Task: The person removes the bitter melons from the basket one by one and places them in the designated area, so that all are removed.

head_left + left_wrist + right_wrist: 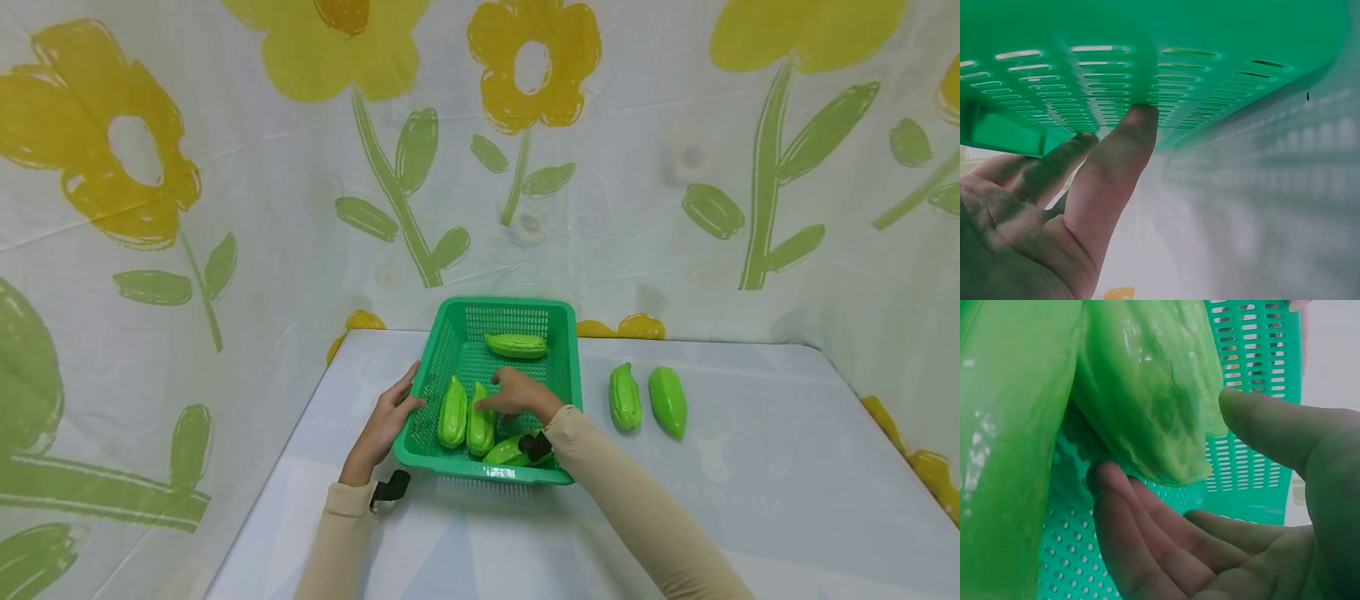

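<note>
A green plastic basket (576,367) holds several glossy, ridged bitter melons. Two of them, the left melon (452,414) and the middle melon (480,421), lie side by side near its left wall. My right hand (517,393) is inside the basket at the tip of the middle melon. In the right wrist view its thumb and fingers spread around the tip of that melon (1147,394) without closing on it. My left hand (386,425) touches the outside of the basket's left wall, and the left wrist view shows its fairly straight fingers (1119,150) against the slotted plastic.
Another melon (516,346) lies across the far end of the basket, and one more (510,451) lies at the near end, partly hidden by the right wrist. Two melons (625,398) lie on the pale table to the right. A flowered curtain (615,167) surrounds the table.
</note>
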A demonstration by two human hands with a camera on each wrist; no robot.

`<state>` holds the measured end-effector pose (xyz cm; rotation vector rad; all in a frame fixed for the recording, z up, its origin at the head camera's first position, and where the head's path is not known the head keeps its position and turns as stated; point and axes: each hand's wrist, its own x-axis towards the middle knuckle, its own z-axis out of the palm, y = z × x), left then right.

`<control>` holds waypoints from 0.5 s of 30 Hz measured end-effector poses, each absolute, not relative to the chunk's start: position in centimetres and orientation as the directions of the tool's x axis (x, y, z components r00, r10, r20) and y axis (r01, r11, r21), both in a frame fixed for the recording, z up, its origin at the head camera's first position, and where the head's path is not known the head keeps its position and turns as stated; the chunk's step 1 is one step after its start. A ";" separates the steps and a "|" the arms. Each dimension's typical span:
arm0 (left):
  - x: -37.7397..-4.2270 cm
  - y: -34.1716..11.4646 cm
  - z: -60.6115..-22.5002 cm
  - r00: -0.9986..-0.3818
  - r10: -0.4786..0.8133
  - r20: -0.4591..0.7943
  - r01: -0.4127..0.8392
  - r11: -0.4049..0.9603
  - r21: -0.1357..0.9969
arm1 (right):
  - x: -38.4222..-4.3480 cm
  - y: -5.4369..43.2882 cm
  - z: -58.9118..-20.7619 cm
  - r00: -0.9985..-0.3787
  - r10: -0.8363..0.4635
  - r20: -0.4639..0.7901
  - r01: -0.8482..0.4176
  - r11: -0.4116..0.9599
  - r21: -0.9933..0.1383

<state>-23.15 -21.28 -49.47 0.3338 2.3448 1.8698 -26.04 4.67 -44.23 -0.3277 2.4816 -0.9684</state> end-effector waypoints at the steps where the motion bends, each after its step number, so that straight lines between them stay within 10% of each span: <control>1: -23.1 -21.3 -49.5 -0.968 0.249 0.042 0.097 0.211 0.973 | -26.1 4.7 -44.2 -0.865 -0.379 -0.329 -0.054 0.722 -0.689; 15: -23.2 -21.4 -49.5 -0.968 0.247 0.044 0.099 0.212 0.972 | -25.9 4.4 -44.6 -0.833 -0.421 -0.358 -0.046 0.698 -0.714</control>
